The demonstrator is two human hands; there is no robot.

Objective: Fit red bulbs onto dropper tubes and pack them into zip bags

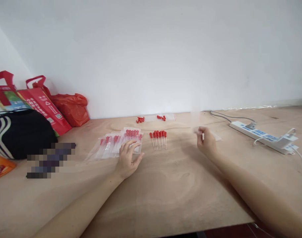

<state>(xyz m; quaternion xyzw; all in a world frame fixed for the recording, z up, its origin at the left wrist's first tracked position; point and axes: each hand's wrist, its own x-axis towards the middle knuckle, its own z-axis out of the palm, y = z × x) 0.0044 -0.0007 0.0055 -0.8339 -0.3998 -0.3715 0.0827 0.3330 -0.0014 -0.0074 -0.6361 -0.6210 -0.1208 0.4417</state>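
Note:
My left hand (129,160) is over the near right edge of a row of clear plastic bags (111,150), fingers loosely spread and nothing in them. Droppers with red rubber bulbs (132,133) show through those bags. Right of that hand, several loose droppers (158,140) lie side by side on the wooden table, bulbs pointing to the wall. My right hand (206,140) is raised above the table with thumb and fingers pinched on a clear plastic bag (195,119), which stands up from the fingertips and is faint against the wall.
Loose red bulbs (140,119) and a flat clear bag with more bulbs (163,117) lie near the wall. A white power strip (262,135) with plugs and cables is at right. Shopping bags (43,109), a red plastic bag (71,109) and a black bag (29,132) stand at left.

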